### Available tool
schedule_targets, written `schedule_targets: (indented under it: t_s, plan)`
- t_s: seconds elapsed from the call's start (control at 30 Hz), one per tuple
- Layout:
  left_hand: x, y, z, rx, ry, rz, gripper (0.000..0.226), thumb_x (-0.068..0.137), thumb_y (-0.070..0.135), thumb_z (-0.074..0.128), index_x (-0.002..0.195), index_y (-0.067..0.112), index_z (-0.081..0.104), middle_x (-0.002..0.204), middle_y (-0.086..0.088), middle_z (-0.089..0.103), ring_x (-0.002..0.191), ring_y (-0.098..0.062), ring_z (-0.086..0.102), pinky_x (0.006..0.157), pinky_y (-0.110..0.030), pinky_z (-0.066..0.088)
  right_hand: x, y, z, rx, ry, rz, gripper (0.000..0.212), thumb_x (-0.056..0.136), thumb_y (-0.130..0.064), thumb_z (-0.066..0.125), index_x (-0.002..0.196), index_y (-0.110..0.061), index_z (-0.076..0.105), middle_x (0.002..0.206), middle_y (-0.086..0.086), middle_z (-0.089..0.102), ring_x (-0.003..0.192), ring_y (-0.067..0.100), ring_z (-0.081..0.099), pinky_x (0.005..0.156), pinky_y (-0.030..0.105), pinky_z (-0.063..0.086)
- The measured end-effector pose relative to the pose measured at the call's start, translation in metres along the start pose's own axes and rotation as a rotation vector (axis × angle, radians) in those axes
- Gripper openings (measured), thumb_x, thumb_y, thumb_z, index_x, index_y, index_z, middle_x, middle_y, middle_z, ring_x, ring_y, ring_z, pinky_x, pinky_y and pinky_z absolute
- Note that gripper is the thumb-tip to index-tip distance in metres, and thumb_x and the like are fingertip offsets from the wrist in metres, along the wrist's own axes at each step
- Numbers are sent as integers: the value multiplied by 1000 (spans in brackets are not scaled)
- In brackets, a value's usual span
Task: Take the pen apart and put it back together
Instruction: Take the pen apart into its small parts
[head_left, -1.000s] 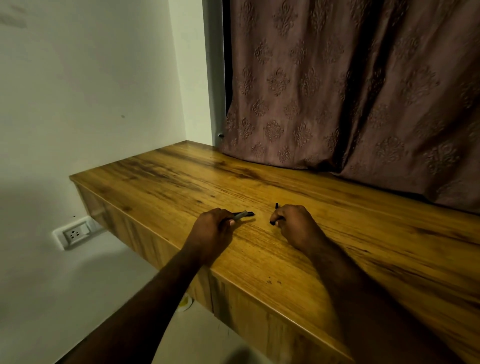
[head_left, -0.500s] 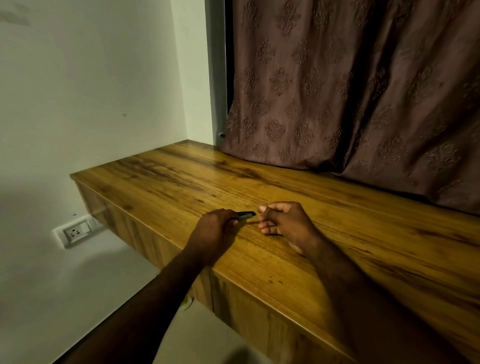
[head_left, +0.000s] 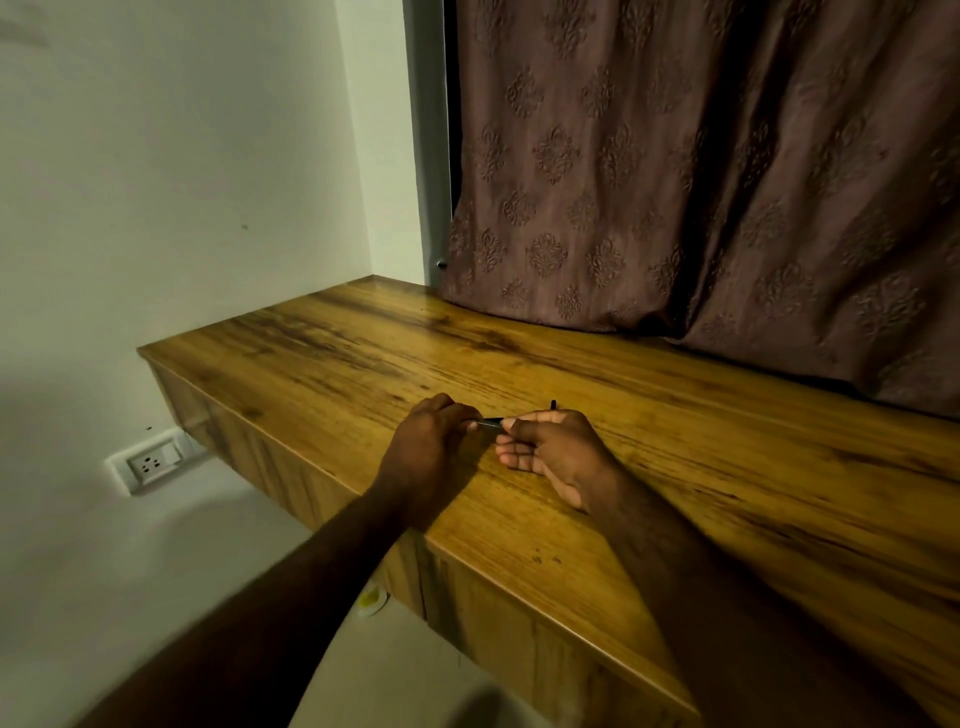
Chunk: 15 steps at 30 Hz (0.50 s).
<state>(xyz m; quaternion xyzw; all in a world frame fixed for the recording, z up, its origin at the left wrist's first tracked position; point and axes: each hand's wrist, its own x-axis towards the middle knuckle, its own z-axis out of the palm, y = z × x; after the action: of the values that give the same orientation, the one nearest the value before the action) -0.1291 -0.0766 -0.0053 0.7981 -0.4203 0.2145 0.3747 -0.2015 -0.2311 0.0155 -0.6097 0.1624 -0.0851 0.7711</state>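
I log the left grip (head_left: 426, 447) and right grip (head_left: 550, 452) on the bench (head_left: 675, 415), near its front edge, left beside right. The pen barrel (head_left: 491, 422) spans the gap between them, one end in each. A thin rod (head_left: 553, 404) sticks up just behind the right grip (what holds it, I cannot tell). The curtain (head_left: 701, 182) hangs behind the bench. The wall socket (head_left: 150, 460) sits left, below bench level.

The glossy wooden bench (head_left: 649, 431) lies open rightward; the patterned mauve curtain (head_left: 675, 182) crowds its far edge.
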Motion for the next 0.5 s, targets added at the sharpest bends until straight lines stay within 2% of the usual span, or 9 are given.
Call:
schedule_targets:
  t_s: [0.13, 0.27, 0.5]
  plan:
    - [6, 8, 8, -21, 27, -25, 38, 86, 37, 41, 89, 12, 70, 82, -5, 58, 73, -19, 54, 63, -38, 48, -1, -5, -3, 83, -18, 49, 9, 92, -1, 57, 96, 6, 61, 80, 19, 65, 68, 24, 66, 58, 26, 58]
    - [10, 7, 10, -13, 27, -27, 26, 91, 23, 43, 93, 12, 67, 86, -5, 55, 75, -18, 53, 67, -40, 47, 1, -6, -4, 131, -22, 72, 10, 92, -2, 57, 97, 5, 61, 79, 19, 65, 69, 23, 66, 59, 27, 58]
    - [3, 14, 11, -36, 93, -35, 28, 88, 24, 41, 91, 10, 65, 85, -5, 54, 74, -20, 52, 65, -37, 45, 1, -5, -5, 141, -39, 69, 9, 91, -4, 60, 92, 4, 63, 75, 16, 65, 64, 21, 64, 56, 24, 57]
